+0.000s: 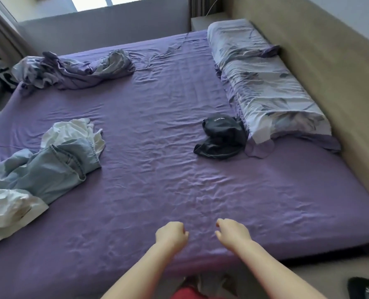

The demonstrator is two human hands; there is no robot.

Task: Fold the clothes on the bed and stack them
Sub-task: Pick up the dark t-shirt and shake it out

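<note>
Wide bed w/ wrinkled purple fitted sheet (157,169). Left hand (171,235) & right hand (233,231) are held loosely curled over near edge, nothing gripped. Crumpled light-blue jeans (49,167) at left; bunched black garment (221,137) right of centre.

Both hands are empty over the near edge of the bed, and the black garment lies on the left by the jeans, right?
Not quite. The head view shows the black garment on the right, beside the pillows, not by the jeans. Left hand and right hand are empty.
</note>
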